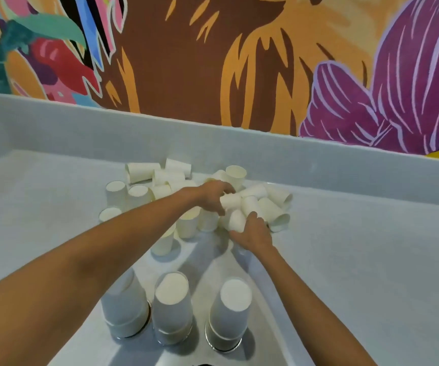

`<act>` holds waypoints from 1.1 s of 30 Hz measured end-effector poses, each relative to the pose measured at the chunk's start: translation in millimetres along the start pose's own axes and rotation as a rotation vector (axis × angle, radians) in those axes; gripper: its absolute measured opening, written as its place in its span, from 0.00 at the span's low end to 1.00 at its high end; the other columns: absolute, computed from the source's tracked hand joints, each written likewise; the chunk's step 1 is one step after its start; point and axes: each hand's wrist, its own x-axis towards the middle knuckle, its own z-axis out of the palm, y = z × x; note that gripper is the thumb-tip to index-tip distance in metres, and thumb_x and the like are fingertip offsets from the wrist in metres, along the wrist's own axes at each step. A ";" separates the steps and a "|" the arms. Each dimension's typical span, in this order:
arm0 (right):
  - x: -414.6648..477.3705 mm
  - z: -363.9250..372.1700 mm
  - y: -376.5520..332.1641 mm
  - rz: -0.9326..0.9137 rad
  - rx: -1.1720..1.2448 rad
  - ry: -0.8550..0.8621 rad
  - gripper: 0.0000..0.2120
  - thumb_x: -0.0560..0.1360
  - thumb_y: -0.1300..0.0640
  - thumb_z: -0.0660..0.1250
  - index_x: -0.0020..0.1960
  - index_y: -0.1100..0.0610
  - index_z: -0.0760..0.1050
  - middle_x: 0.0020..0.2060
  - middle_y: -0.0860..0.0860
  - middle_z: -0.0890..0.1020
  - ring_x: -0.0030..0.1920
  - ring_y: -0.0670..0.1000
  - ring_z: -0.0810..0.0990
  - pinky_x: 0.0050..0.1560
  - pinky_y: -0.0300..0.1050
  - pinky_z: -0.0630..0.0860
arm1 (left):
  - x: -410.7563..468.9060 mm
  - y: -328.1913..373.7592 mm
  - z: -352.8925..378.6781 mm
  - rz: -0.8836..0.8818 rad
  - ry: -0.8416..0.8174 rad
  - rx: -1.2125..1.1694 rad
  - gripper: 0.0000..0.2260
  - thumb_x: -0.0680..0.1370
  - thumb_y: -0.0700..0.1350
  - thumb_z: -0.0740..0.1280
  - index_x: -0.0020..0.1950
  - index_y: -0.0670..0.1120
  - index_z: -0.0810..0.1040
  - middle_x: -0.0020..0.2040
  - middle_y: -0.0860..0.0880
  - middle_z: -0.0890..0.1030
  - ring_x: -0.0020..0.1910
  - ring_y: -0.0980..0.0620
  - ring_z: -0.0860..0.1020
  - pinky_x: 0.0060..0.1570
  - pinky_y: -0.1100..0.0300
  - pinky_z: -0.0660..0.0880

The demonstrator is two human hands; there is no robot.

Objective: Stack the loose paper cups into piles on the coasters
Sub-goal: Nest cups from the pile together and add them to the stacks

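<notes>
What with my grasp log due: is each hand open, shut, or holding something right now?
Left hand: grips a paper cup.
Right hand: grips a second cup.

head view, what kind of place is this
Likely a café or similar public spot: a bright painted mural, a pale counter with a raised back ledge, and a heap of loose paper cups.

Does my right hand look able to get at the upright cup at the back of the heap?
Probably not yet: the right hand grips a cup, and the left hand, holding a second cup, sits between it and the upright cup.
</notes>
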 end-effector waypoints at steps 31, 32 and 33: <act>121.3 -36.7 59.1 0.198 0.326 0.309 0.13 0.77 0.67 0.59 0.56 0.64 0.80 0.55 0.60 0.81 0.55 0.59 0.79 0.55 0.44 0.73 | 43.4 4.9 3.5 -0.246 0.221 -0.350 0.40 0.63 0.56 0.80 0.69 0.48 0.65 0.65 0.47 0.73 0.60 0.46 0.73 0.54 0.54 0.73; 120.0 -37.8 57.9 0.190 0.335 0.333 0.12 0.77 0.67 0.60 0.56 0.64 0.80 0.55 0.59 0.82 0.55 0.58 0.79 0.54 0.43 0.72 | 43.4 5.3 4.2 -0.251 0.217 -0.338 0.40 0.63 0.57 0.79 0.69 0.48 0.65 0.64 0.47 0.73 0.60 0.46 0.73 0.55 0.53 0.74; 119.8 -38.1 57.9 0.186 0.350 0.356 0.12 0.77 0.68 0.60 0.55 0.65 0.80 0.54 0.59 0.82 0.54 0.58 0.80 0.52 0.42 0.72 | 43.4 6.0 4.9 -0.250 0.215 -0.329 0.41 0.62 0.58 0.79 0.69 0.48 0.65 0.64 0.47 0.73 0.60 0.46 0.73 0.56 0.53 0.74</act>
